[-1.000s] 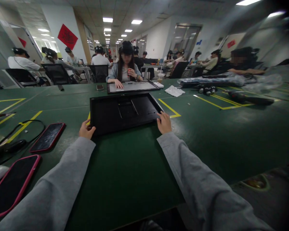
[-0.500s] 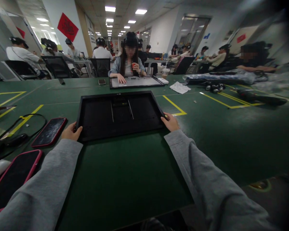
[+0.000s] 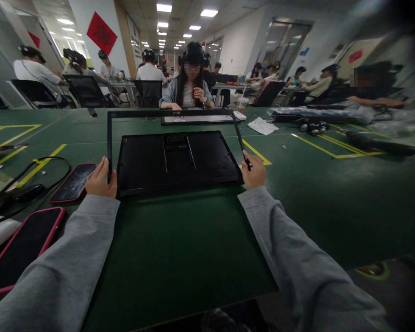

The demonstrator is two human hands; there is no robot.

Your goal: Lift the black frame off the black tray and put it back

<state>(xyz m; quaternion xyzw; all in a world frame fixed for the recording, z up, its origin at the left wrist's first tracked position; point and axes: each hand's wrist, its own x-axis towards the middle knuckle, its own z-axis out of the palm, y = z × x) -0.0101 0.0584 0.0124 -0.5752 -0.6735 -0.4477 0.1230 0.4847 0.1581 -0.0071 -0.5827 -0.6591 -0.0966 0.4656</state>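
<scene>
A thin black monitor bezel [image 3: 138, 113] is tilted up, its far side raised above a black monitor back cover [image 3: 141, 161]. The cover lies on the green table with its inside facing up, and two metal strips show near its middle. My left hand [image 3: 102, 179] is closed round the bezel's left side, thumb on the inner edge. On the opposite side, my right hand [image 3: 254, 170] grips the bezel near its near right corner. The near edge of the bezel lies low along the cover's front edge, and I cannot tell whether they touch.
Two phones, one dark [image 3: 74, 182] and one pink-edged [image 3: 27, 244], lie left beside a black cable [image 3: 60, 161]. Across the green table [image 3: 180, 258] a co-worker [image 3: 190, 83] sits behind a flat panel [image 3: 200, 119]. A crumpled tissue [image 3: 262, 126] and a power screwdriver [image 3: 376, 142] lie right.
The bezel's far side has lifted away from the back cover, which stays on the table. Both my hands have risen slightly with the bezel. The view has shifted a little.
</scene>
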